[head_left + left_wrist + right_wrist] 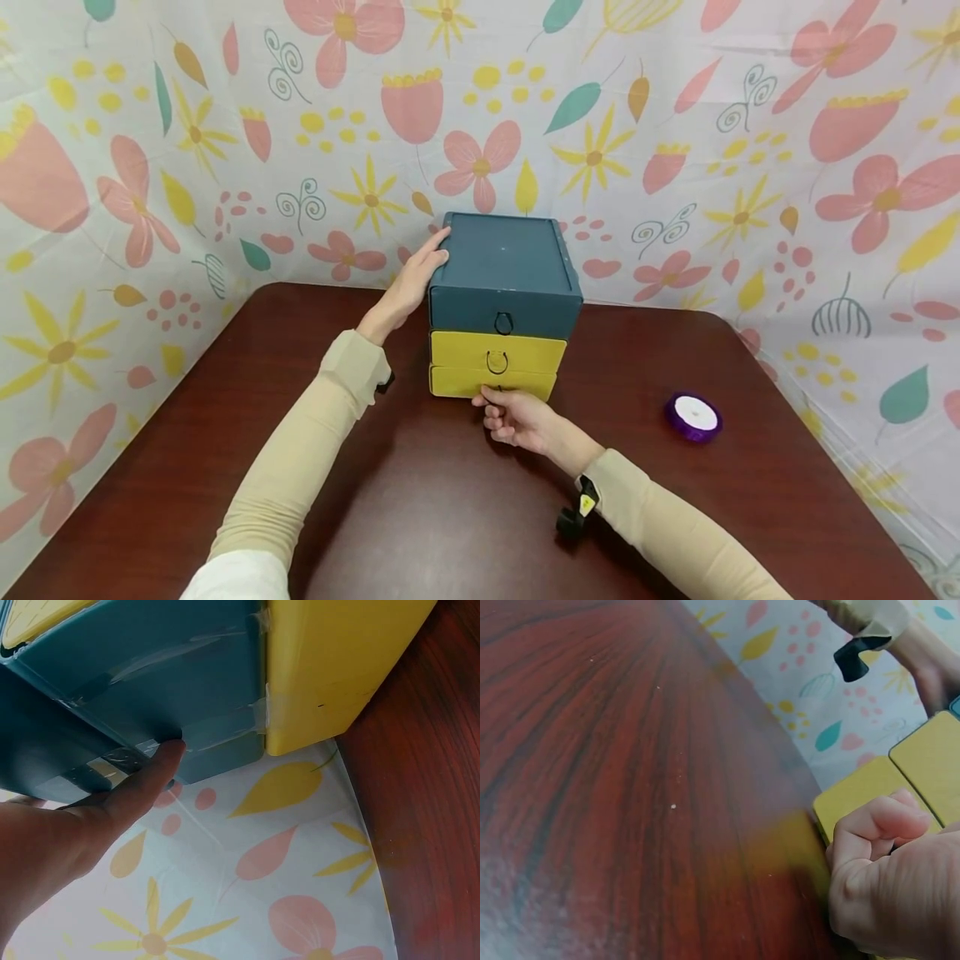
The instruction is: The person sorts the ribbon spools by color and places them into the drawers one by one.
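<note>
A small drawer cabinet with a dark teal top (502,250) stands at the back of the table. Its top drawer front (465,310) is teal, and two yellow drawer fronts sit below, each with a black loop handle. My left hand (408,283) rests against the cabinet's upper left side, fingers extended; in the left wrist view a finger (161,765) lies along the teal side wall. At the bottom yellow drawer (456,381), my right hand (522,419) pinches the black loop handle between thumb and curled fingers. Most of that loop is hidden by the fingers.
A purple ribbon spool (693,417) with a white centre lies on the dark red-brown table (420,517), right of the cabinet. Behind the table hangs a flower-printed cloth (300,167), close to the cabinet's back.
</note>
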`<state>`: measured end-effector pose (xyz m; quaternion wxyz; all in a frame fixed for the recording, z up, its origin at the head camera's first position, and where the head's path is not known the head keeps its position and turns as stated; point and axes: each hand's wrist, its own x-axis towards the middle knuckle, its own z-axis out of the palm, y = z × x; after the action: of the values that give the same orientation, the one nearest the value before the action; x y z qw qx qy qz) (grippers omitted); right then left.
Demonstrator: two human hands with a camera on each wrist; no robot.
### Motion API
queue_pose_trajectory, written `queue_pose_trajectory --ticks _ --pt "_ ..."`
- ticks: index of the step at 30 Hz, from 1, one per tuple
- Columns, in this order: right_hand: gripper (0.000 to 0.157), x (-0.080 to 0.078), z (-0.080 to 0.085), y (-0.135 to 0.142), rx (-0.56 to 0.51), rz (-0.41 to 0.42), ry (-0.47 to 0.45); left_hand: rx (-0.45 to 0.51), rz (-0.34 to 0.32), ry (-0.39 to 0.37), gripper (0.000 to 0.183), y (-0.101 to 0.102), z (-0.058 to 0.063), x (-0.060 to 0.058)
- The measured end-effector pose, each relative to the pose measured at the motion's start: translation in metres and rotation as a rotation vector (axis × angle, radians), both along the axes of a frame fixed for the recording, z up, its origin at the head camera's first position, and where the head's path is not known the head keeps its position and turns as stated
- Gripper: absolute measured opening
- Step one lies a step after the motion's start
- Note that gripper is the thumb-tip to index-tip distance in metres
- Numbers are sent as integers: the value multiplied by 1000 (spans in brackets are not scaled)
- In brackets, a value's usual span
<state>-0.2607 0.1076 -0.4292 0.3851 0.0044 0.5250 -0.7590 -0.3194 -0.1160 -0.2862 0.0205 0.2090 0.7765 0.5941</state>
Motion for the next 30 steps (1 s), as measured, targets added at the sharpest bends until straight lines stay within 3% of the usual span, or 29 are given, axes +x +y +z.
queue_pose_trajectory --ticks 6,30 --pt "29 11 -3 2 2 38 13 2 -9 -14 56 2 4 11" --pt "31 58 -4 10 -41 125 49 7 -11 -7 57 0 6 10"
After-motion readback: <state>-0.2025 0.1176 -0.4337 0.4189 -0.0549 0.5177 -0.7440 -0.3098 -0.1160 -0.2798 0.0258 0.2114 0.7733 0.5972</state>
